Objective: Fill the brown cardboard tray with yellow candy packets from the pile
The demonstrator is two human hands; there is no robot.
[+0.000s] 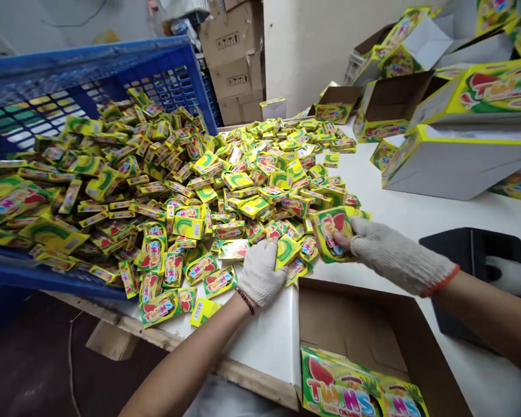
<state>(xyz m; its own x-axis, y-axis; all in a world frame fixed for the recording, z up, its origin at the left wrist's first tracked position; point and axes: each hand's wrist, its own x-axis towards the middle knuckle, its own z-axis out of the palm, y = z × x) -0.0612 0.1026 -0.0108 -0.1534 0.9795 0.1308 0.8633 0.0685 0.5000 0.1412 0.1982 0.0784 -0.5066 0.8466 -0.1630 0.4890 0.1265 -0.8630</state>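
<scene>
My right hand (367, 246), in a white fingerless glove with an orange cuff, grips a small flat Twins packet (327, 231) with a watermelon print, thumb across its face. It is above the white table, just right of the heap. My left hand (263, 272), gloved likewise, reaches into the near edge of the heap of packets (252, 179). Its fingers are curled around a yellow-green packet (287, 252); the fingertips are partly hidden. Below the right hand stands an open brown-lined carton (351, 324) with larger Twins boxes (342, 385) at its near end.
A blue plastic crate (91, 63) lies tipped at the left, packets spilling onto the white table (264, 336). Open display boxes (460, 156) are piled at the right. A black tape dispenser (469, 249) is beside my right forearm. Brown cartons (232, 58) are stacked behind.
</scene>
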